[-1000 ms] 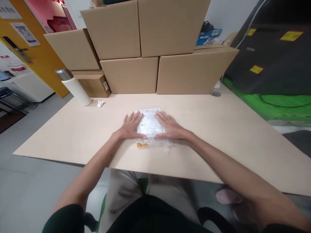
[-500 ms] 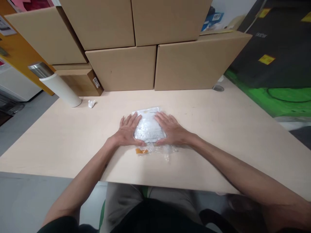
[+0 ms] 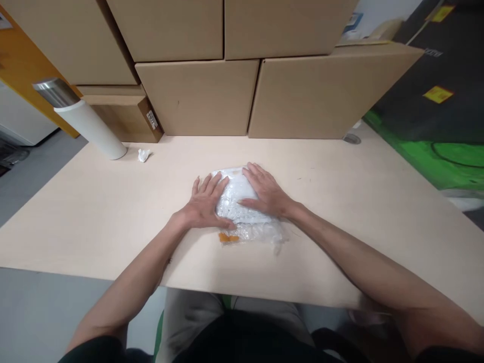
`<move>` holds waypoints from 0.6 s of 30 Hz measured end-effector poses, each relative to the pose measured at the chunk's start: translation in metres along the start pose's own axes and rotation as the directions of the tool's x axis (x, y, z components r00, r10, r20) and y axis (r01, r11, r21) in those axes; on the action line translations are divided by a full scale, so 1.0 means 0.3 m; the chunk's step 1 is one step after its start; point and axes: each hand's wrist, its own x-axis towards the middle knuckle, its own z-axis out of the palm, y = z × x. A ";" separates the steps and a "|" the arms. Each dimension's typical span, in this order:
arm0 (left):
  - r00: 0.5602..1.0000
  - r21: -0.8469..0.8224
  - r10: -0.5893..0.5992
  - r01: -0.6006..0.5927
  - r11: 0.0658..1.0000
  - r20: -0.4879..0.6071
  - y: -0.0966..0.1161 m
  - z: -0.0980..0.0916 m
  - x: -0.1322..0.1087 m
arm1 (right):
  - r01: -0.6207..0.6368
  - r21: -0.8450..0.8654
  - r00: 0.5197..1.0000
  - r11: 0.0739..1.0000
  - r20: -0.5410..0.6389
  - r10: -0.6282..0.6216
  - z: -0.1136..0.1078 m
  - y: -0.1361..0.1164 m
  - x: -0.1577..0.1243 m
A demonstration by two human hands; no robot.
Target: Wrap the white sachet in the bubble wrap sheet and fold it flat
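A white packet in clear, crinkled plastic wrap [image 3: 236, 196] lies flat on the pale wooden table [image 3: 113, 212]. On its left edge rests my left hand [image 3: 206, 204], fingers spread, thumb along the near edge. My right hand [image 3: 266, 194] lies over the right part of the packet with its fingers stretched out and its thumb across the top. Loose clear plastic [image 3: 260, 233] sticks out on the near side, with a piece of orange tape [image 3: 229, 237] at its left end. Both palms hide the packet's sides.
Stacked cardboard boxes [image 3: 200, 98] line the table's back edge. A white bottle with a steel cap [image 3: 91, 128] stands at the back left, beside a crumpled white tissue [image 3: 143, 155]. A small clear round object [image 3: 352, 138] sits at the back right.
My right hand has shifted up and further onto the packet, its thumb leaving the near edge. More of the loose plastic shows. My left hand stays spread on the left side. The view has shifted slightly.
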 end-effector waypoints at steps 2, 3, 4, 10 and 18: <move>1.000 -0.030 -0.012 0.012 0.999 -0.013 -0.005 0.003 0.004 | -0.006 0.001 1.000 1.000 -0.001 0.006 0.009 0.006 -0.004; 1.000 -0.041 -0.019 0.018 0.999 -0.021 -0.007 0.005 0.006 | -0.014 0.000 1.000 1.000 0.005 0.014 0.010 0.005 -0.003; 0.999 -0.049 -0.025 0.023 0.999 -0.029 -0.009 0.007 0.007 | -0.025 0.000 1.000 1.000 0.010 0.025 0.009 0.003 -0.001; 0.999 0.079 -0.042 0.044 0.996 -0.028 -0.016 0.013 0.001 | -0.103 0.137 0.994 0.985 0.047 0.097 -0.037 -0.026 0.017; 0.877 -0.073 -0.196 0.182 0.981 -0.438 -0.009 -0.023 -0.043 | -0.265 0.622 0.731 0.737 -0.369 0.575 -0.117 -0.031 -0.051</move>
